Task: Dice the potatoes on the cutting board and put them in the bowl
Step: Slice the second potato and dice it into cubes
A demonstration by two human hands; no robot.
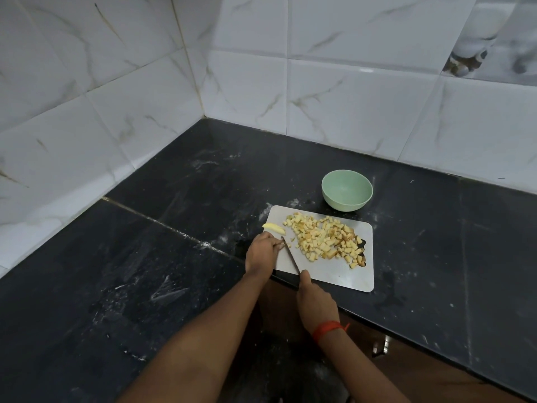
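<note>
Right hand (313,301) is closed round the handle of the knife (290,254), blade angled down onto the cutting board (334,276). Left hand (263,251) sits at the board's left edge, fingers bent down beside the blade (whether they pin a piece cannot be told). One potato strip (273,227) lies just beyond that hand. The diced potato (322,239) is heaped mid-board. The green bowl (347,189) stands just behind the board, holding nothing.
</note>
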